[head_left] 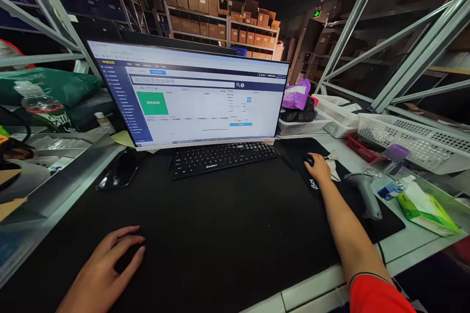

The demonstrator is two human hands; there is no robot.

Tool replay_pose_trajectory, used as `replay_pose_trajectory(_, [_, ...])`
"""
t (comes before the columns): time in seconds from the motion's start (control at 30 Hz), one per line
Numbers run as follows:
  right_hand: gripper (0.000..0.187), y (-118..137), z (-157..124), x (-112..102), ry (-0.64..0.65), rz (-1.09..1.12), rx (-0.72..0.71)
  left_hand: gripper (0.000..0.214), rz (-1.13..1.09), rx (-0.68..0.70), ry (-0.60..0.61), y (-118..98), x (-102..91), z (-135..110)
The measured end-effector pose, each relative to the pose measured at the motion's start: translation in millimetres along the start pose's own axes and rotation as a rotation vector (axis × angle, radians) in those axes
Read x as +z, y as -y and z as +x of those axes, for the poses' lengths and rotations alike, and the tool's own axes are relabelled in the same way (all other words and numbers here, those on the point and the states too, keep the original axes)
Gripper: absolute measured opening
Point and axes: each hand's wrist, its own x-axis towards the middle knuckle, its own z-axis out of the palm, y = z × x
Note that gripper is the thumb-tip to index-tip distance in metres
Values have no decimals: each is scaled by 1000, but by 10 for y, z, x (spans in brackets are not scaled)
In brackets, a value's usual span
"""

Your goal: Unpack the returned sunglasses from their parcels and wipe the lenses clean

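A white table [407,247] carries a black desk mat [235,234], with a monitor [189,93] at 12 o'clock and a keyboard [223,159] just before it. The right hand [318,168] sits at 2 o'clock, its fingers [312,165] curved over a black computer mouse [309,160], a handheld barcode scanner [363,190] near it; the left hand [106,264] lies on the mat at 7 o'clock, fingers [125,240] loosely curled, holding nothing.

Blk desk mat [227,225], red sleeve [376,296], wht lattice basket [414,144], purple bag [295,95].
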Motion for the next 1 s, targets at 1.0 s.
replay_pose_trajectory(1.0, [36,50,-31,-54,35,-43,4,44,-36,-82,2,-68,-63,-88])
